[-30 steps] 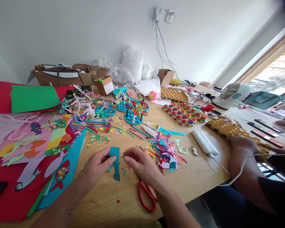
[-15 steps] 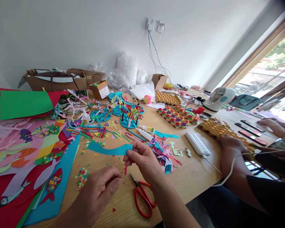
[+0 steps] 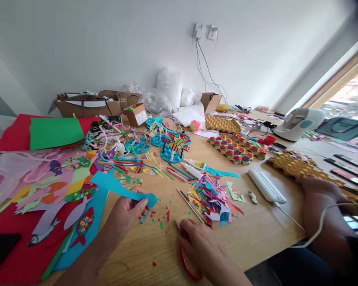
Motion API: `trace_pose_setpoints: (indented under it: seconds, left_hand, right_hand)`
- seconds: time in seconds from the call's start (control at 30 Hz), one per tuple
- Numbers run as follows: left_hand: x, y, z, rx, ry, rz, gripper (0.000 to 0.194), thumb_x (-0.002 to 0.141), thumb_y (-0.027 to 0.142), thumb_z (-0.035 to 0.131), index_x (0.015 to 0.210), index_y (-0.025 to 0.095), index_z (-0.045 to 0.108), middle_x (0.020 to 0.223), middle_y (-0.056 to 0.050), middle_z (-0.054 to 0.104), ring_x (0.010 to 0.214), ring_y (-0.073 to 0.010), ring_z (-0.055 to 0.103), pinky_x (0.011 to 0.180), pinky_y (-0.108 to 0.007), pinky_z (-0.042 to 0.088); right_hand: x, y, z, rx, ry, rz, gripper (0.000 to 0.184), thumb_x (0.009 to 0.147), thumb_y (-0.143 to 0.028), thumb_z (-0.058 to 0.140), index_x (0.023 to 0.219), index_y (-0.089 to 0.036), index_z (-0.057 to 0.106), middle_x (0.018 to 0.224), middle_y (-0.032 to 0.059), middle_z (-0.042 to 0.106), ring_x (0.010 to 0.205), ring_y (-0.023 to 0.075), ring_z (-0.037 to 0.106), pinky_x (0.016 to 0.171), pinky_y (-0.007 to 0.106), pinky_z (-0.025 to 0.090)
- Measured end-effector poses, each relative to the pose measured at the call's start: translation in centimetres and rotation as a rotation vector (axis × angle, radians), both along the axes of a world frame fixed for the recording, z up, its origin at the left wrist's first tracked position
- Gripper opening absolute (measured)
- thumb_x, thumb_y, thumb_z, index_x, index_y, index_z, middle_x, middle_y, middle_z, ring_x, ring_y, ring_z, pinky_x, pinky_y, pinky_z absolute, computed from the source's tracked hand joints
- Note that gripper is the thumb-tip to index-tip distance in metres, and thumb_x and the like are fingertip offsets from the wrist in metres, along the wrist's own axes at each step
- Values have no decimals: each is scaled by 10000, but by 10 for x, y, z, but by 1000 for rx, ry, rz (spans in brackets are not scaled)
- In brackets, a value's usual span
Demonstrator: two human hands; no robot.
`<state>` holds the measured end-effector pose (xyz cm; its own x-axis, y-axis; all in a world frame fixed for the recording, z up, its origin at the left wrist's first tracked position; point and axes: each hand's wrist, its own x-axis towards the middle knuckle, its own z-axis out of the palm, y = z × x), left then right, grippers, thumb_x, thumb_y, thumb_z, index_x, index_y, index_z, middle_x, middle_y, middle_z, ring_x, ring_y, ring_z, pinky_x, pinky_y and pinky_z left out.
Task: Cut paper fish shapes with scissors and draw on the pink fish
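My left hand (image 3: 122,218) pinches a wavy strip of blue paper (image 3: 115,187) between thumb and fingers, just above the table. The strip's broad end reaches over the pile of coloured sheets. My right hand (image 3: 198,242) is curled over the red-handled scissors (image 3: 187,265), lying low at the front of the table. Most of the scissors is hidden under the hand, with part of a red loop and the tip showing. Tiny paper scraps (image 3: 164,216) lie between my hands. A heap of coloured paper offcuts (image 3: 216,196) sits beyond my right hand.
Coloured sheets with paper fish (image 3: 83,226) cover the left side. Blue decorated discs (image 3: 171,155), glue bottles (image 3: 192,171) and a painted egg tray (image 3: 238,149) stand farther back. A white power strip (image 3: 265,186) lies at right, near another person's hand (image 3: 319,190).
The blue strip has passed from my right hand to my left. My right hand has come down onto the scissors. The view has turned somewhat left.
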<state>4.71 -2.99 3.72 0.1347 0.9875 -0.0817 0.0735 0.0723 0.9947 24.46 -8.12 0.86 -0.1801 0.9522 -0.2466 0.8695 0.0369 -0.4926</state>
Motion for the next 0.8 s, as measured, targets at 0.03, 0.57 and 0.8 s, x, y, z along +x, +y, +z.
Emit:
trace_pose_setpoints:
  seconds: [0.03, 0.57, 0.8]
  left_hand:
    - [-3, 2, -1, -33, -6, 4, 134, 655, 310, 586, 635, 182, 554, 549, 27, 563, 492, -127, 528, 480, -240, 442]
    - [-18, 13, -2, -51, 20, -32, 169, 648, 273, 636, 777, 169, 602, 612, 32, 559, 526, -101, 467, 461, -195, 391]
    - [-8, 0, -7, -127, -91, -102, 173, 698, 295, 625, 828, 185, 594, 689, 19, 581, 568, -109, 455, 510, -207, 396]
  right_hand:
    - [7, -6, -3, -59, -143, 20, 88, 753, -170, 517, 776, -168, 602, 817, 77, 649, 761, 228, 606, 622, 289, 388]
    - [8, -29, -19, -73, 208, -202, 89, 691, -176, 516, 754, -159, 577, 669, 39, 599, 587, 151, 522, 521, 237, 336]
    - [-7, -15, 0, -186, 1004, -246, 276, 646, -349, 634, 834, -169, 546, 641, -40, 434, 566, 98, 368, 517, 216, 272]
